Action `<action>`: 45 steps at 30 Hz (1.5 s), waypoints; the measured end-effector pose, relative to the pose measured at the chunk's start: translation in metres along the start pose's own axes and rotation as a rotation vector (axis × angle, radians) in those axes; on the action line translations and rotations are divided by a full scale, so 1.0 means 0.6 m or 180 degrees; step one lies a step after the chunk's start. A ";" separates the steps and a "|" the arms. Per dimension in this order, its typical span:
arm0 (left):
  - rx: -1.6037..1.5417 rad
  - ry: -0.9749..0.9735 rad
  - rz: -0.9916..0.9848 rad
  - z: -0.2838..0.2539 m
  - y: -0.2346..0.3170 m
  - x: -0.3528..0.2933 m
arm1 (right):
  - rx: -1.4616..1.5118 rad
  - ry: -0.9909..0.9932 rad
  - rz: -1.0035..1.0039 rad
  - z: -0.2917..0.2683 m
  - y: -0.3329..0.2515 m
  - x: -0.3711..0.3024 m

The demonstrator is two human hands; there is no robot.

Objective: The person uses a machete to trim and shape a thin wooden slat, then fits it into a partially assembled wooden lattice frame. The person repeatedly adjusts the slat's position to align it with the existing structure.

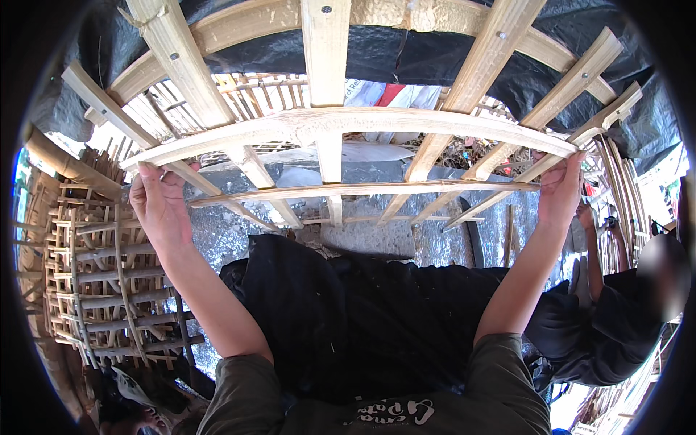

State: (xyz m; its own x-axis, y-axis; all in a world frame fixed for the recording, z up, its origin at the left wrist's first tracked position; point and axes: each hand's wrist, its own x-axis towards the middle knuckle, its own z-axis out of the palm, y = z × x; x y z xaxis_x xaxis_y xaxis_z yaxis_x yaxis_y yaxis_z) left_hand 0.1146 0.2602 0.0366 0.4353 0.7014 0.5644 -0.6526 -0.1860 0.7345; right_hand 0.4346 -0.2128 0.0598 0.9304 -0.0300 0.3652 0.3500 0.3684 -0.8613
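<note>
Both my arms reach forward, holding a long pale bamboo strip (pixel 348 118) by its two ends. At its left end my left hand (pixel 161 196) pinches it between thumb and fingers. My right hand (pixel 562 187) closes on the right end the same way. The strip lies across several upright bamboo slats (pixel 324 65) that form a lattice frame, with nail heads showing on some of them. Closer to me, a thinner bamboo crosspiece (pixel 362 190) runs across the same slats. The fingertips behind the strip are partly hidden.
A bamboo lattice panel (pixel 109 283) stands at the left. To the right sits another person in dark clothes (pixel 605 326), near upright bamboo strips (pixel 623 188). Black plastic sheeting (pixel 406 54) hangs at the far side. Grey, shiny ground (pixel 225 232) shows beneath the frame.
</note>
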 end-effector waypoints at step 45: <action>-0.0042 -0.0076 -0.0014 -0.003 0.006 0.000 | -0.0127 -0.0257 -0.0007 -0.051 0.023 0.027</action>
State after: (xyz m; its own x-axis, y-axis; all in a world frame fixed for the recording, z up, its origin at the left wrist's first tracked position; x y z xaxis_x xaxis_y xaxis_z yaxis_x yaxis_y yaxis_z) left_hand 0.1113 0.2608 0.0385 0.4527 0.6855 0.5702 -0.6588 -0.1739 0.7320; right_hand 0.4580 -0.2366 0.0430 0.9184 0.0447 0.3931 0.3576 0.3311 -0.8732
